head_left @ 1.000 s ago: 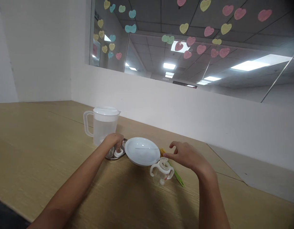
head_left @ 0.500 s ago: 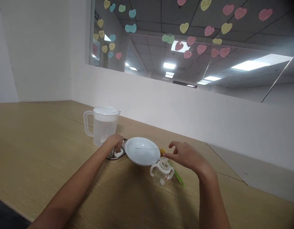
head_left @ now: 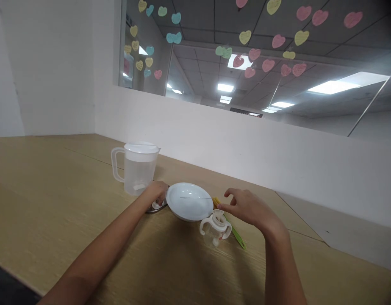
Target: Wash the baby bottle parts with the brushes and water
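My left hand (head_left: 156, 191) lies curled over a small metal dish (head_left: 157, 206) between the clear plastic jug (head_left: 137, 168) and the white plate (head_left: 189, 201). It covers whatever sits in the dish, so I cannot see what its fingers close on. My right hand (head_left: 248, 206) hovers just right of a clear two-handled baby cup (head_left: 214, 228). Its thumb and forefinger are pinched together near the cup's top and its other fingers are curled. A green and yellow utensil (head_left: 235, 232) lies under that hand.
The wooden table (head_left: 55, 190) runs left and toward me. A white wall (head_left: 246, 152) with a window of heart stickers stands just behind the objects. A grey ledge (head_left: 341, 233) adjoins the table at the right.
My left hand has slid right over the metal dish and now hides the small white ring-shaped piece that showed under its fingers. My right hand has barely moved.
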### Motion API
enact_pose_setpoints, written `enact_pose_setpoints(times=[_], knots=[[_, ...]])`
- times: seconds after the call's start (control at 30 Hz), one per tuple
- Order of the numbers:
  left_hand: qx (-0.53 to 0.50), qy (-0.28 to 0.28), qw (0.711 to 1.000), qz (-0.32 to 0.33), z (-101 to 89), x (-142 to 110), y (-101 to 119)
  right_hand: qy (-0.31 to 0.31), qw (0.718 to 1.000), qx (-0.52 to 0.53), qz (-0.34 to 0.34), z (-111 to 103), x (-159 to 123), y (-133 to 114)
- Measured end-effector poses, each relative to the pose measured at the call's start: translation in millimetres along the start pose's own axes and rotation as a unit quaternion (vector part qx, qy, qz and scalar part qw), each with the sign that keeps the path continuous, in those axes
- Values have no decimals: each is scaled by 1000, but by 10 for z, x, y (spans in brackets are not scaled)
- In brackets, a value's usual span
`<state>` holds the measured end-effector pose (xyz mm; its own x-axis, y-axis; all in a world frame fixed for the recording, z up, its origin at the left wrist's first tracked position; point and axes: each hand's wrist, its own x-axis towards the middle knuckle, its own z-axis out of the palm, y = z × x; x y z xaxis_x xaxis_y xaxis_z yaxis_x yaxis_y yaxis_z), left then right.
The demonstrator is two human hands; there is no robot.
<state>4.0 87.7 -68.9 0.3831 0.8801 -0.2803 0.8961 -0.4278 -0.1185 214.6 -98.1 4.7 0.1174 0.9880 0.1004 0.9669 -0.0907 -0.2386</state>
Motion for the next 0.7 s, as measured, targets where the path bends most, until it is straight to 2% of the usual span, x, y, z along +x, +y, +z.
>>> enact_pose_setpoints(times=[0.43,0.7], knots=[[-23,13,1000,17,62,66,-36,-1,1000,5,-2,-12,-14,-15],[-50,-9,998,42,38,28,-110,11,1000,15,-12,13,-7,17]])
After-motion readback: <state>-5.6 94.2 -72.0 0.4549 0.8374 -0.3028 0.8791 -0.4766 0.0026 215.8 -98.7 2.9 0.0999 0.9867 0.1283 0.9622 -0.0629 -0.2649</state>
